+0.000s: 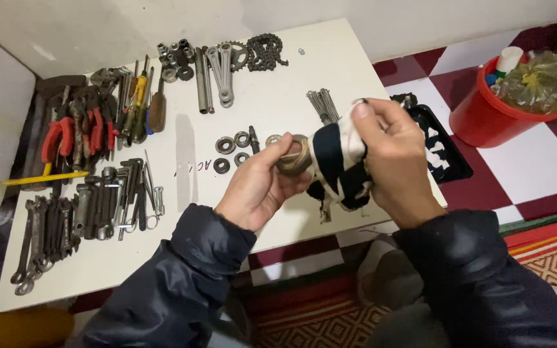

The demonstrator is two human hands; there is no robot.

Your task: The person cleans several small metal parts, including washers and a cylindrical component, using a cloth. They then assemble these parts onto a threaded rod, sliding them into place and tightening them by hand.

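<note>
My left hand (259,187) grips a round metal hub-like part (293,158) above the white table's near edge. My right hand (391,154) holds a dark blue and white rag (340,164) pressed against that part. Both sleeves are dark. On the table just behind the hands lie a few dark rings and washers (230,153) and a small bolt (254,138). The part's far side is hidden by the rag.
The white table (272,96) carries pliers (72,132), screwdrivers (142,103), wrenches (46,235), hex keys (130,193), cranks (222,74), a chain (265,51) and spokes (323,106). A black tray (443,145) and a red bucket (504,109) stand on the checkered floor at right.
</note>
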